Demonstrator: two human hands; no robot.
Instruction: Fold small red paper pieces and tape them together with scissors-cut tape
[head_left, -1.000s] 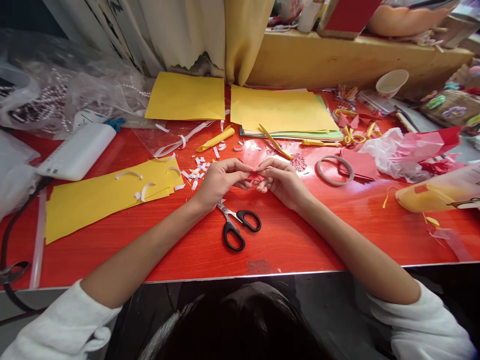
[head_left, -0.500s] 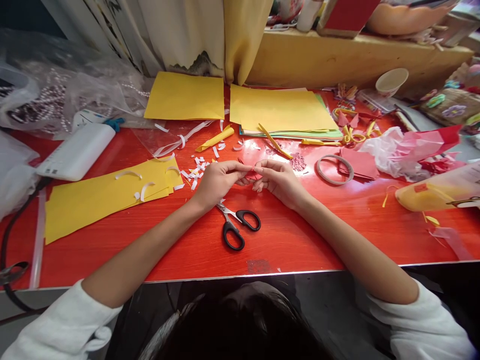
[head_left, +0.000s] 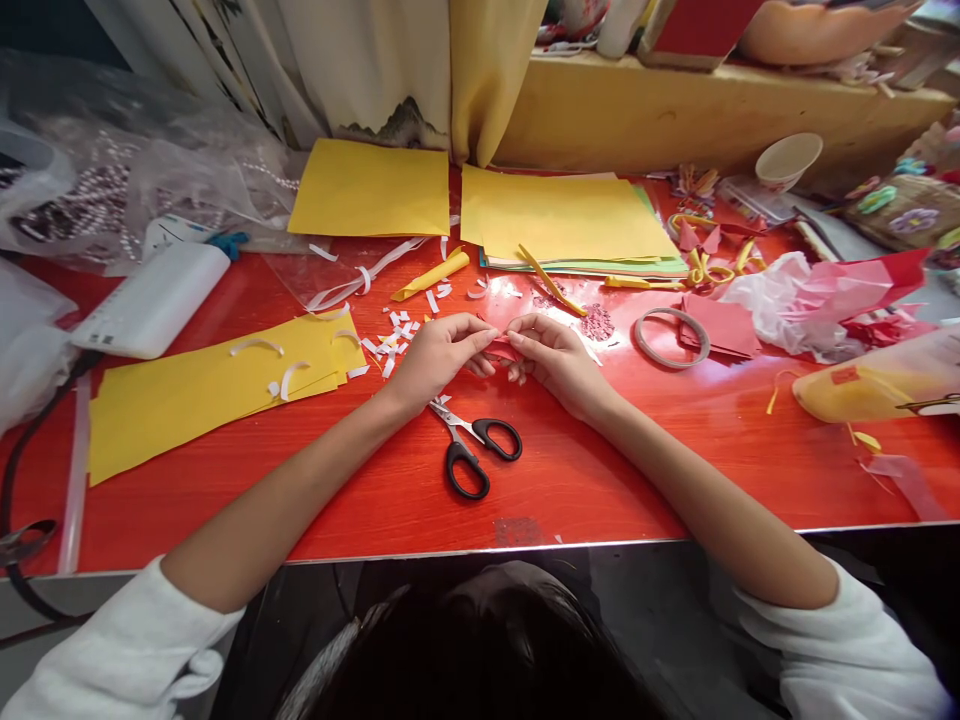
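Note:
Between my two hands is a small piece of red paper (head_left: pixel 506 350), partly hidden by the fingers. My left hand (head_left: pixel 442 358) pinches its left side between thumb and forefinger. On the other side my right hand (head_left: pixel 553 358) grips it the same way, the fingertips almost meeting. Just below the hands lie scissors (head_left: pixel 466 455) with black handles, blades partly spread and pointing away. Small white paper scraps (head_left: pixel 390 340) are scattered left of my left hand. A rolled yellow paper (head_left: pixel 431 275) and a narrow yellow strip (head_left: pixel 551 282) rest beyond the hands.
Cut yellow sheets (head_left: pixel 187 395) lie at left beside a white box-shaped device (head_left: pixel 154 300). Stacked coloured paper (head_left: pixel 562 215) is at the back. To the right are a tape roll (head_left: pixel 671 338), red paper squares (head_left: pixel 724 325), crumpled plastic (head_left: pixel 780 295) and a paper cup (head_left: pixel 787 162).
Both hands stay over the same spot. The fingers have shifted slightly on the red paper, which now shows as a narrower curved band between them.

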